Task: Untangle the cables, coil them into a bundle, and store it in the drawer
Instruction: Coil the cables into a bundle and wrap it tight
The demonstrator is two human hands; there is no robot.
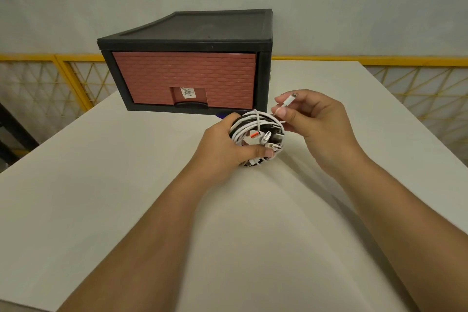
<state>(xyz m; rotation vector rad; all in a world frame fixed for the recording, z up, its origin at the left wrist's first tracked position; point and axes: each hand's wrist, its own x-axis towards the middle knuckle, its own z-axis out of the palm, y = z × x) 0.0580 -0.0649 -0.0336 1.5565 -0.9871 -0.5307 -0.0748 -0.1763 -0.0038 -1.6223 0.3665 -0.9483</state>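
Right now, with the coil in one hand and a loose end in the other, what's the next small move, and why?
Probably tuck the white plug through the coil to lock it. The right hand pinches that free end, one turn crosses the coil that the left hand grips, and the drawer is shut.

Barcode sticker [187, 92] on drawer [183, 78]: prob. illegible.

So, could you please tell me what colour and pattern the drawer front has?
The drawer front is reddish-brown with a moulded brick pattern, shown in the head view.
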